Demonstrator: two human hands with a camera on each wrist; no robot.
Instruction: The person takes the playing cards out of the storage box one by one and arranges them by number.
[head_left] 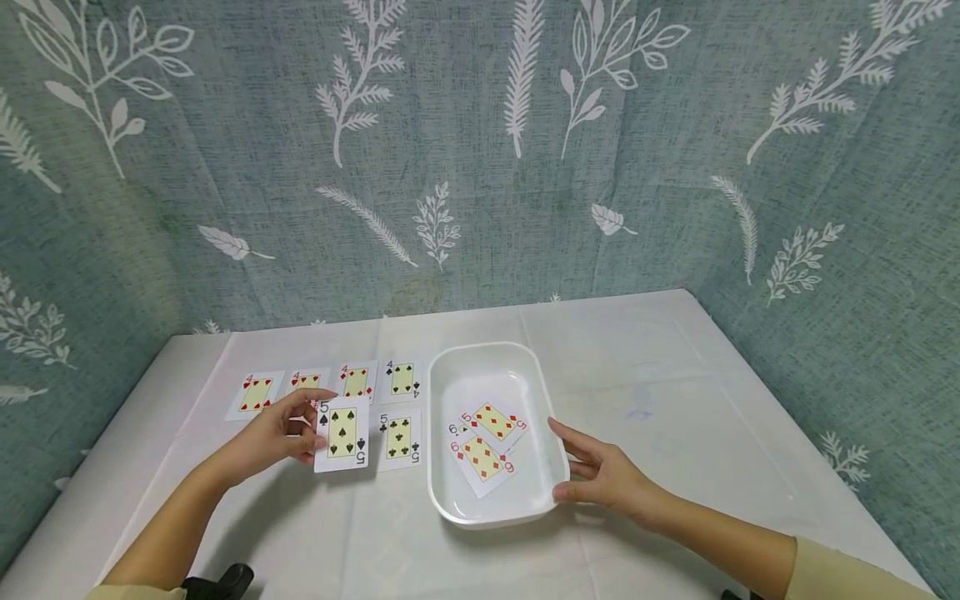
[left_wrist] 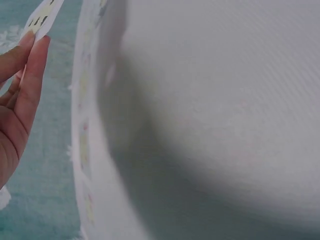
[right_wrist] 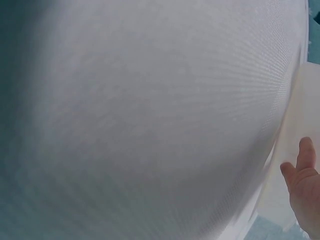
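Observation:
My left hand [head_left: 273, 435] pinches a five of spades [head_left: 342, 435] between thumb and fingers, face up, in front of a row of fours. In the left wrist view the card [left_wrist: 44, 20] shows nearly edge-on at the fingertips. Just right of it, a five of clubs [head_left: 399, 439] lies on the table. A white plastic tray [head_left: 498, 354] holds a five of diamonds [head_left: 493, 422] overlapping a six of diamonds [head_left: 482, 462]; another six is mostly covered. My right hand [head_left: 611, 479] touches the tray's right side with thumb and fingers extended, also seen against its wall [right_wrist: 285, 175].
Behind the left hand lie a four of hearts [head_left: 256, 395], another red four [head_left: 306, 379] partly hidden, a four of diamonds [head_left: 356, 381] and a black four [head_left: 402, 380]. A white cloth [head_left: 660, 400] covers the table. Patterned blue-green curtains [head_left: 480, 208] surround its back and sides.

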